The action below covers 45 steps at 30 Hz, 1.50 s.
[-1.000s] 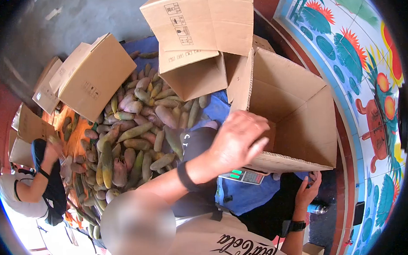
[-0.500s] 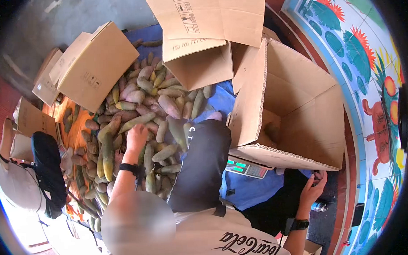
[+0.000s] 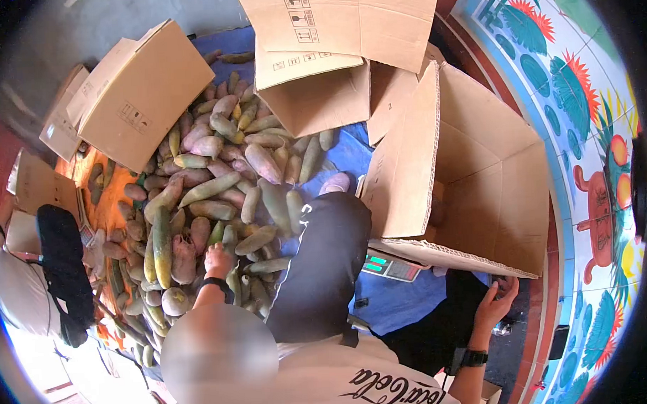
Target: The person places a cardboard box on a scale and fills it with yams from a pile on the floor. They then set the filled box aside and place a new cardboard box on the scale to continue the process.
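My left hand (image 3: pixel 217 261), with a black wristband, reaches down into a heap of long green and purplish-brown vegetables (image 3: pixel 264 163). Its fingers are curled at the lower end of a green elongated vegetable (image 3: pixel 216 233); the fingertips are partly hidden. My right hand (image 3: pixel 499 298), wearing a black watch, is beside the lower corner of a large open cardboard box (image 3: pixel 491 196). Its fingers are bent round something dark that I cannot make out. Beneath the box, a scale (image 3: pixel 390 265) shows a lit green display.
More cardboard boxes, one closed-looking (image 3: pixel 145 98) and one open (image 3: pixel 320 95), stand behind the heap. A blue sheet (image 3: pixel 405 299) covers part of the floor. Another person (image 3: pixel 27 291) is at far left. A painted tile wall (image 3: pixel 585 143) runs along the right.
My left hand has moved down and nearer over the heap, onto a green vegetable. My right hand stays by the box corner. The view has shifted slightly.
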Each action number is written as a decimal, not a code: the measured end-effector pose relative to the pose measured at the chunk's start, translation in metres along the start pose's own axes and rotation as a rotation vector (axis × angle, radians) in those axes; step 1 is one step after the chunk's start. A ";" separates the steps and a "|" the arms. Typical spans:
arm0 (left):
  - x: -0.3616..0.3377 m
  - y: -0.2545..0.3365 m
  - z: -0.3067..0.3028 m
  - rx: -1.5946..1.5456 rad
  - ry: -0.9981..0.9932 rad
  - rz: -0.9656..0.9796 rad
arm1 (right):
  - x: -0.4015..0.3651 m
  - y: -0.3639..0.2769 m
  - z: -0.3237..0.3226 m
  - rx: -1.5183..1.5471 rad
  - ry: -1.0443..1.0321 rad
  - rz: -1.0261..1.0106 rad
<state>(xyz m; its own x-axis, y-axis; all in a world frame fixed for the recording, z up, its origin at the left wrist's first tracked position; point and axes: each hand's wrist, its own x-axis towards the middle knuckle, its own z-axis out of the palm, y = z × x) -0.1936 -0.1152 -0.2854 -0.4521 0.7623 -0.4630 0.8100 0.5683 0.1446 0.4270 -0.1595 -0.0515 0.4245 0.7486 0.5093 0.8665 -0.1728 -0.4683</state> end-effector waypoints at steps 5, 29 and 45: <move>0.017 0.037 -0.009 0.003 0.060 0.102 | -0.002 0.005 0.000 -0.028 0.012 0.022; 0.036 0.063 -0.029 0.519 0.025 0.189 | -0.004 -0.014 -0.001 -0.076 0.033 0.044; 0.009 0.037 -0.044 0.567 -0.166 0.255 | -0.005 -0.007 0.003 0.018 0.020 0.056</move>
<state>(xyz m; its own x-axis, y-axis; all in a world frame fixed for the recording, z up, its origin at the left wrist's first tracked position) -0.1838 -0.0736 -0.2453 -0.1922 0.7680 -0.6109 0.9767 0.0890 -0.1954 0.4182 -0.1598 -0.0527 0.4778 0.7248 0.4963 0.8363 -0.2024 -0.5096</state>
